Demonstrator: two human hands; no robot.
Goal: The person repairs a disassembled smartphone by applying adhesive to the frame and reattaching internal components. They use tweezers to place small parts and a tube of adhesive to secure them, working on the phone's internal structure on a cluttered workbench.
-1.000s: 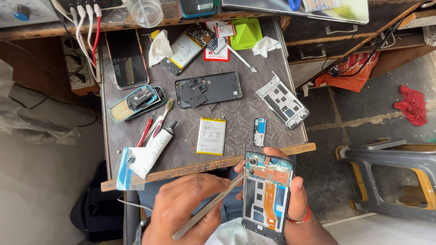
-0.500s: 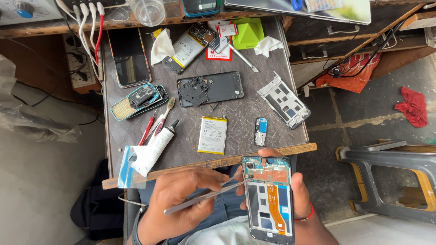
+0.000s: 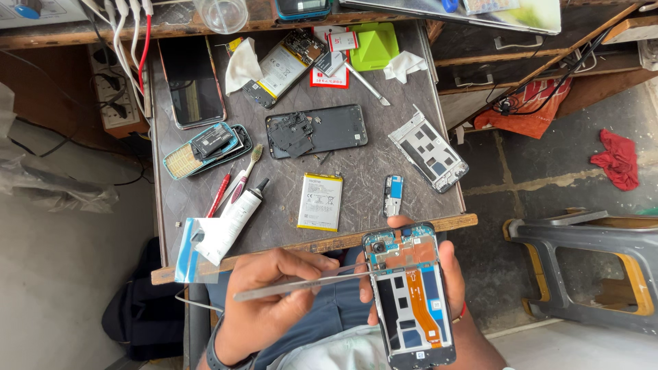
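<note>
We see an opened smartphone (image 3: 411,294) held upright in the right hand (image 3: 449,288), just below the near wooden edge of the workbench (image 3: 370,168); its back cover is off, showing a blue inner frame, an orange flex ribbon running down the middle, dark rectangular bays and a small camera lens at the top left corner. The right hand's fingers wrap around both long sides of the phone. The left hand (image 3: 271,301) pinches a pair of long metal tweezers (image 3: 308,282) between thumb and fingers, held nearly level, with the tips reaching the phone's upper left edge; whether they touch a part there we cannot quite tell. On the bench lie a white and yellow battery (image 3: 320,201), a small blue circuit board (image 3: 393,194), a black back cover (image 3: 317,130) with loose dark pieces on it, a silver mid-frame (image 3: 429,149) near the right edge, a dark phone face up (image 3: 191,81), a glue tube (image 3: 236,209) in a clear wrapper overhanging the front edge, a red-handled tool (image 3: 219,194) and a toothbrush (image 3: 243,175). A teal tray-like phone shell (image 3: 205,149) holds a dark module. A clear plastic cup (image 3: 221,12) stands at the far edge. Right of the bench the floor is open as far as a grey plastic stool (image 3: 589,267).
</note>
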